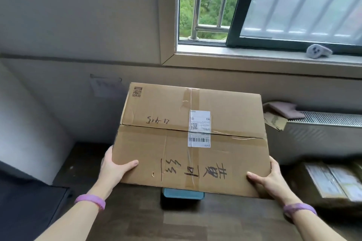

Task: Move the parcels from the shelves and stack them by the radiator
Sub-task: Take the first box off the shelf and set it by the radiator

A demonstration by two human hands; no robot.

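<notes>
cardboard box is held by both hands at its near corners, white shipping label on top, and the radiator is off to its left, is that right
Not quite. The head view shows the radiator to the right of the cardboard box, not the left. The rest holds: the left hand and right hand grip its near corners, and the white shipping label is on top.
</notes>
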